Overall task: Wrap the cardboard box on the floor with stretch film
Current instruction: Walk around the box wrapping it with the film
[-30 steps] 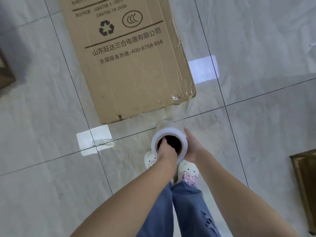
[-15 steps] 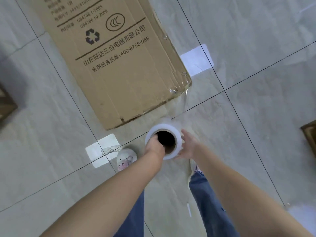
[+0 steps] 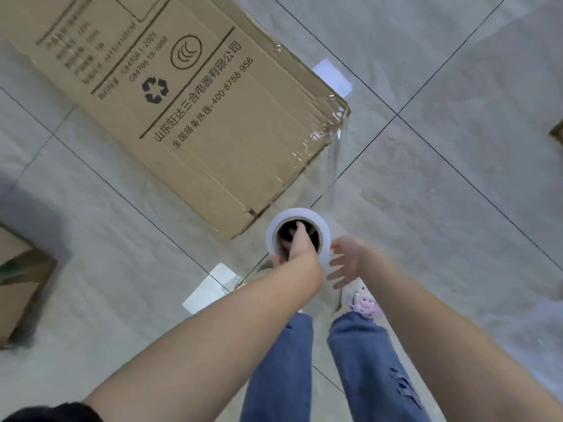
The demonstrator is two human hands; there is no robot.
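Overhead, a person in torn blue jeans [image 3: 359, 367] stands on a grey tiled floor [image 3: 457, 208] beside a large cardboard box [image 3: 189, 111] that fills the upper left of the frame, its printed face turned up. At centre frame, the left hand [image 3: 297, 249] reaches into the dark core of a white roll of stretch film [image 3: 298, 236], fingers curled over the rim and gripping it from inside. The right hand [image 3: 345, 260], just right of the roll, is spread wide with fingers straight; whether it touches the roll cannot be told through the blur. A clear sheet of film [image 3: 330, 159] runs from the roll up to the box's lower right corner, where it clings in shiny wrinkles. One pale shoe [image 3: 359, 295] with a pink decoration shows below the hands. Another piece of brown cardboard [image 3: 18, 287] lies at the left edge.
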